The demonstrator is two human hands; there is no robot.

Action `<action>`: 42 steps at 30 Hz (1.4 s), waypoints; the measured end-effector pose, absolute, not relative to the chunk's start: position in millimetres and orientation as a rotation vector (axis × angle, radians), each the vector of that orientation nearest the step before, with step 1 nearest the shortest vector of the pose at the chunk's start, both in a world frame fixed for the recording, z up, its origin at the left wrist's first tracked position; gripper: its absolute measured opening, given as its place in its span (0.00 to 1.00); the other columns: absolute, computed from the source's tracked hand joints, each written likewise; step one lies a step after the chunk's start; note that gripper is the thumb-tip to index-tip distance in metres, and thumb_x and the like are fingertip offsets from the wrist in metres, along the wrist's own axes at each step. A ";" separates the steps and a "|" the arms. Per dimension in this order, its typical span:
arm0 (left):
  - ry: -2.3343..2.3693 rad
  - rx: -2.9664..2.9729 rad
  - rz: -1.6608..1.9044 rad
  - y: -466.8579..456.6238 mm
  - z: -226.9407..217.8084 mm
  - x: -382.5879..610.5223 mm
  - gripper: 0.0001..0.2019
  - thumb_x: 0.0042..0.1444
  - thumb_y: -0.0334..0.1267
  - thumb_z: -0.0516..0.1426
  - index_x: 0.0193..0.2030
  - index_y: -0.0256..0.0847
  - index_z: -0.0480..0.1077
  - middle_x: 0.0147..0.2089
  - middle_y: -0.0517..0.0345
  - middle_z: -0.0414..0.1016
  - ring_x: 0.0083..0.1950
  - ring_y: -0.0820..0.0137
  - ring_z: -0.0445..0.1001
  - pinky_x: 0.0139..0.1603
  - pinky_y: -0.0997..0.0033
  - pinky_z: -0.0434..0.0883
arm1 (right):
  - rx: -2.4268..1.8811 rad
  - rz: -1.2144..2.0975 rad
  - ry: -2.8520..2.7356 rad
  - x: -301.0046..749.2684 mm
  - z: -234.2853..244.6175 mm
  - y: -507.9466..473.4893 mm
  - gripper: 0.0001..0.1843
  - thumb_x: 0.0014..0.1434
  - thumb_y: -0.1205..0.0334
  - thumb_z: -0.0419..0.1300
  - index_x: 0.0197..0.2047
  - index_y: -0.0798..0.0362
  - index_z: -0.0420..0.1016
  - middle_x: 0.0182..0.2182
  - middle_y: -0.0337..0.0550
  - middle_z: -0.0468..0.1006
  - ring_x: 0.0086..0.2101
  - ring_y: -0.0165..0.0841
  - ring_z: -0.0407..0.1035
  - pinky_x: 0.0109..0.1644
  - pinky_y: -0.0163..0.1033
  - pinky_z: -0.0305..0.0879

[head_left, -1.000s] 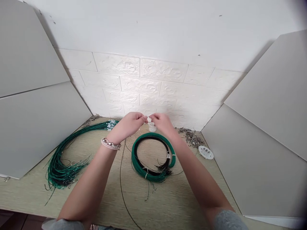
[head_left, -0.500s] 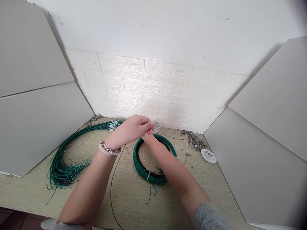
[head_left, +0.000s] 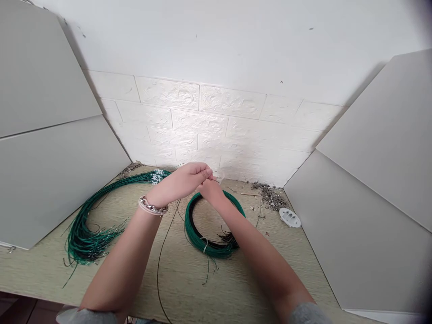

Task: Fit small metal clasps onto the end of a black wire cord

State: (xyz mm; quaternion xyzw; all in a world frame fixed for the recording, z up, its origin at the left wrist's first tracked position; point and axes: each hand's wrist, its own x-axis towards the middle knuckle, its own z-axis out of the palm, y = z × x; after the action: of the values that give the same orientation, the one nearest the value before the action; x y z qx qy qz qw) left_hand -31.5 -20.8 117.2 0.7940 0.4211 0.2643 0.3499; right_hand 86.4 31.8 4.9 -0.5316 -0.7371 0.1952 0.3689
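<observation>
Observe left hand (head_left: pixel 192 178) and right hand (head_left: pixel 209 188) meeting at centre of scene, over far part of tabletop (head_left: pixel 280 270), near embossed brick wall (head_left: pixel 184 95). Find left thumb and forefinger pinched together on thin dark strand (head_left: pixel 216 181), jutting right from fingertips. Record right hand as partly hidden behind left; cannot tell state of right fingers, open or closed (covered from this angle). Note clear container (head_left: pixel 221 175) just beyond fingertips, largely blocked by hands; cannot tell contents. Log green coil (head_left: pixel 193 236) lying flat at centre, on near side of hands, with black strands (head_left: pixel 230 237) bunched at its right and white tie (head_left: pixel 204 245) around its near part. See loose ends trailing from coil toward near side, and right forearm crossing above its right part. Trace long dark wire (head_left: pixel 158 274) along tabletop, left of coil, running to near edge; cannot tell any link with pinched strand. Enter green bundle (head_left: pixel 79 240) at left, curving from far centre toward near left, with white beads (head_left: pixel 156 177) clustered at its far end. List at far right: grey debris (head_left: pixel 272 199) in a heap, thin stick (head_left: pixel 250 194) just left of it, white oval dish (head_left: pixel 290 218) just on its near side, close to right panel (head_left: pixel 364 225). Add left panel (head_left: pixel 60 166) on opposite side, and chain bracelet (head_left: pixel 152 208) around left wrist.
</observation>
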 end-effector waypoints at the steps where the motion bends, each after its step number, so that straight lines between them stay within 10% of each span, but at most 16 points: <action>1: 1.077 2.047 0.699 -21.0 116.4 -30.1 0.15 0.56 0.46 0.47 0.27 0.38 0.67 0.23 0.62 0.62 0.24 0.75 0.59 0.25 0.76 0.59 | -1.362 0.484 -1.872 94.0 11.2 23.0 0.08 0.55 0.63 0.50 0.25 0.54 0.64 0.23 0.39 0.67 0.27 0.30 0.60 0.30 0.35 0.56; 15: 0.675 1.814 0.835 -42.0 102.9 9.7 0.14 0.57 0.41 0.49 0.28 0.35 0.69 0.27 0.56 0.73 0.30 0.75 0.70 0.34 0.75 0.66 | -0.630 1.302 -1.103 146.3 56.0 -45.1 0.08 0.53 0.56 0.54 0.29 0.51 0.64 0.20 0.33 0.65 0.18 0.24 0.59 0.17 0.29 0.54; 42: 0.974 2.014 1.007 -28.4 85.9 15.1 0.15 0.54 0.42 0.49 0.20 0.36 0.63 0.21 0.63 0.61 0.25 0.77 0.59 0.25 0.76 0.57 | -0.612 1.394 -0.657 135.5 48.3 -47.5 0.06 0.47 0.60 0.63 0.29 0.54 0.74 0.26 0.38 0.75 0.27 0.25 0.68 0.33 0.30 0.68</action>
State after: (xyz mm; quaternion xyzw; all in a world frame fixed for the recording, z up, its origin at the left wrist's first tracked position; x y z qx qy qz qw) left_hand 15.1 -28.4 85.9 0.7729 0.3737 0.3864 0.3373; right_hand 135.5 -47.5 48.3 -0.2721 -0.2921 0.6198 0.6756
